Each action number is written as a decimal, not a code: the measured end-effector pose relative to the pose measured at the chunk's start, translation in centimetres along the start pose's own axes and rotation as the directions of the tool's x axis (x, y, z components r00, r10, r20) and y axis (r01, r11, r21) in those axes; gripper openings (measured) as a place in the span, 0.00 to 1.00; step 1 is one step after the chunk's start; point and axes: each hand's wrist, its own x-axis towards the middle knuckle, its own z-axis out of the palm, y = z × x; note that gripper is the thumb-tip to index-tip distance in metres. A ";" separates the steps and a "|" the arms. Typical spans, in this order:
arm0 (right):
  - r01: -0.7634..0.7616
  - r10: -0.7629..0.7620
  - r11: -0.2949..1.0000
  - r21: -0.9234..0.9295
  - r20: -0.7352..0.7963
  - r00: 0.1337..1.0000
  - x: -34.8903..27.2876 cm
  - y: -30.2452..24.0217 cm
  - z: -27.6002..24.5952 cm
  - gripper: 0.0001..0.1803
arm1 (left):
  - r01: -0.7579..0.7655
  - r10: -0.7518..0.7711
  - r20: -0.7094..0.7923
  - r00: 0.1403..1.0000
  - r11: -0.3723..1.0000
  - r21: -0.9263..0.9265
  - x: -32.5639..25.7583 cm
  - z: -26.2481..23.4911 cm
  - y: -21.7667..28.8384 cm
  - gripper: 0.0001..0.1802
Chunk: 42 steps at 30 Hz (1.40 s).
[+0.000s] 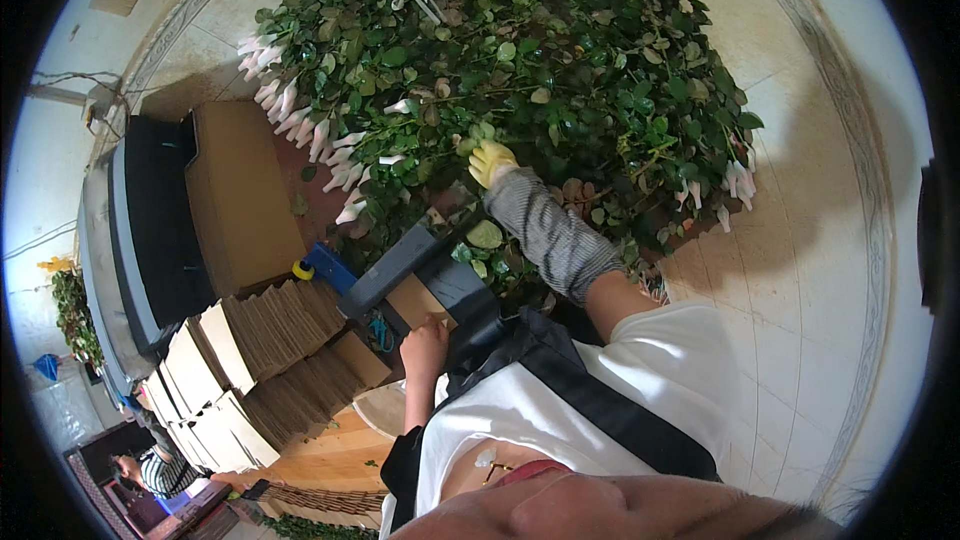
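My right hand (491,162), in a yellow glove below a grey striped sleeve, reaches into a large heap of leafy cut stems (560,60). Its fingers are closed at a pale green leafy stem (481,136); the exact grip is partly hidden by leaves. Many stems end in white and pink wrapped flower heads (318,140), which stick out along the heap's left and right edges. Bare and closed, my left hand (425,344) grips the edge of a small brown cardboard piece (418,300), which lies on a dark grey stand (455,285) close to my body.
Stacked folded cardboard (290,330) stands at the left, beside a tall cardboard panel (245,195). A blue tool with a yellow roll (325,267) and teal scissors (380,332) lie near the stand. Another person (165,470) is far off at the lower left. Tiled floor (770,340) runs along the right.
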 end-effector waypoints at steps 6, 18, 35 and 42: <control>0.199 -0.175 0.931 -0.306 0.104 0.979 4.7 -2.8 14.3 0.27 | 0.072 -0.077 0.081 0.994 0.995 0.064 -0.2 -0.3 0.4 0.17; 0.614 0.133 -0.203 -0.763 0.600 0.789 8.3 -10.3 12.5 0.33 | 0.002 -0.001 -0.022 1.000 0.998 0.064 0.3 -0.5 1.3 0.14; 0.683 0.049 -0.702 -0.201 0.943 0.329 5.4 -6.4 7.6 0.09 | 0.044 -0.045 0.009 0.999 0.998 0.036 0.0 -0.5 1.0 0.16; 0.433 0.057 -0.898 0.080 0.996 -0.065 -3.3 -9.2 21.9 0.10 | 0.092 -0.093 -0.023 0.995 0.995 -0.029 -1.2 -0.2 1.1 0.16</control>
